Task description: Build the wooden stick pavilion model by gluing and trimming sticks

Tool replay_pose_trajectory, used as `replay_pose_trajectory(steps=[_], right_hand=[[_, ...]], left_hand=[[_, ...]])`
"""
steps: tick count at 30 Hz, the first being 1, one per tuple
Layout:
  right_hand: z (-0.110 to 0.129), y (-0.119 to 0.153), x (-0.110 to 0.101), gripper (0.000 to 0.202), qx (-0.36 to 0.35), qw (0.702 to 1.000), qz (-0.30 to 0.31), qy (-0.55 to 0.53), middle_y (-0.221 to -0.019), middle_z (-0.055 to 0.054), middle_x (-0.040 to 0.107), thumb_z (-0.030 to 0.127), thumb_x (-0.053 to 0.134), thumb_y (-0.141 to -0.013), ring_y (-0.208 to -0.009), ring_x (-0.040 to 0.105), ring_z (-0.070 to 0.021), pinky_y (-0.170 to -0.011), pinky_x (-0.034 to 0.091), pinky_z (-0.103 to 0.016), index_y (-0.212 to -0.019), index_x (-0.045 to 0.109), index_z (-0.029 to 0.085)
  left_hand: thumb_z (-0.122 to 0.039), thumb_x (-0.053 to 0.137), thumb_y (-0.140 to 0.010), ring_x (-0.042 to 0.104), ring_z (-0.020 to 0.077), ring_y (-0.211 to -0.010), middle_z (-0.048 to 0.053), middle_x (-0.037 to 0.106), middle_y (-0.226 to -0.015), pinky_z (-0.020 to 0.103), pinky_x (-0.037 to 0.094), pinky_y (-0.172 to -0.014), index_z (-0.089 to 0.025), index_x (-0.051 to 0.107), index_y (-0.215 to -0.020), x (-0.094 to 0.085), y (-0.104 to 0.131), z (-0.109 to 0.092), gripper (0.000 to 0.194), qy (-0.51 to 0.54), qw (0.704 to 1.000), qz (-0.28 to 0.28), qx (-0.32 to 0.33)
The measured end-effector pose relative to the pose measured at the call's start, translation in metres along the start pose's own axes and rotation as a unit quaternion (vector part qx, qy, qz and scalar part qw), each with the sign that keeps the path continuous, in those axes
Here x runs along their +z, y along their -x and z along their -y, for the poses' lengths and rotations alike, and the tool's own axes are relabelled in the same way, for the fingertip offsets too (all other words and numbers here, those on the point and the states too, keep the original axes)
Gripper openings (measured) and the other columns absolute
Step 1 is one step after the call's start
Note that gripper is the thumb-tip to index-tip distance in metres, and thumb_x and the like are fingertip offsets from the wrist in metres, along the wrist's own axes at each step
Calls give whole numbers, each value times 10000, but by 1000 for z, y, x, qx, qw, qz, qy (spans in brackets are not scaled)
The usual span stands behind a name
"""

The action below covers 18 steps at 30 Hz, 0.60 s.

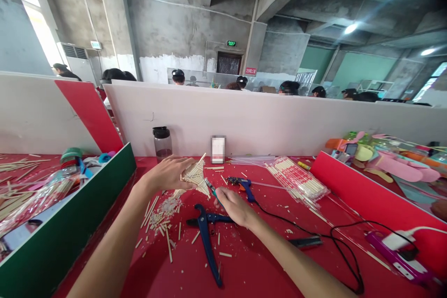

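Holding, at the centre of the frame, a pointed stick piece [197, 176] made of pale thin sticks, raised above the tabletop [261, 265] with the left hand [171, 171]; thumb and fingers parted only by the piece, pinching its left side. Gripping in the right hand [233, 204], just right of centre, a small tool [208, 184] with a metal tip and a green handle, fingers curled closed around the handle. Tip aimed at the right edge of the piece; cannot tell if touching.

Below centre, lying on the red surface, a large blue cutter [208, 247], partly near the right wrist. Left of it, a pile of clear bits [169, 207] among scattered cut sticks [169, 244]. Right of centre, a blue glue gun [247, 187] on its side, with a black cable [289, 221] trailing towards the purple power strip [401, 260] at lower right. Farther right, bundled sticks [300, 179] in clear wrapping, beside a red divider [377, 195]. At lower left, a green divider [77, 219]. Against the white partition [258, 121], a dark-lidded bottle [162, 142] left of centre and an upright phone-like item [218, 150] near the middle.
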State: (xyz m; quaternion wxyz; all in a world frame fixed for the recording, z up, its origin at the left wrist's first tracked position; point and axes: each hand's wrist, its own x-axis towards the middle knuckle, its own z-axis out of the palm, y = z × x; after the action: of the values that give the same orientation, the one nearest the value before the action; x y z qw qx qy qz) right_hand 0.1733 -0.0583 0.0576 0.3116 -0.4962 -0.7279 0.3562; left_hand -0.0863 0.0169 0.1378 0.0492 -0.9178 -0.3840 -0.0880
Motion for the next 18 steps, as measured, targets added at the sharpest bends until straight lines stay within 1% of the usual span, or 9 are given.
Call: replay_pose_trajectory(steps=[3,8,12,18], right_hand=[[5,1,0,473,-3,999,-11,51,-849,-58,686,560,268,-1013,-795,650,-220,-717,438,-311,-849,557,224],[12,-2,1,429,7,996,-7,93,-906,-64,708,522,285,-1017,-857,668,-232,-730,426,-305,-928,580,223],[10,-5,3,441,6,997,0,83,-905,-66,707,523,270,-1018,-865,672,-232,-740,433,-307,-905,574,224],[4,-8,7,451,5,996,5,85,-914,-65,705,555,273,-1015,-877,669,-247,-746,435,-324,-912,579,239]], left_hand=[[-858,470,-769,606,394,-1203,166,661,-1310,473,404,-1026,-196,516,-1399,1,0,1,915,-8,1000,-1,0],[-850,465,-778,595,386,-1227,164,648,-1336,474,390,-1048,-191,506,-1421,1,1,2,921,-9,1000,3,1],[-860,468,-765,578,395,-1250,170,625,-1372,498,366,-1073,-188,481,-1447,1,1,4,958,-8,1000,12,-8],[-853,478,-766,585,384,-1242,169,632,-1364,484,376,-1063,-203,483,-1445,1,3,3,940,4,1000,25,-16]])
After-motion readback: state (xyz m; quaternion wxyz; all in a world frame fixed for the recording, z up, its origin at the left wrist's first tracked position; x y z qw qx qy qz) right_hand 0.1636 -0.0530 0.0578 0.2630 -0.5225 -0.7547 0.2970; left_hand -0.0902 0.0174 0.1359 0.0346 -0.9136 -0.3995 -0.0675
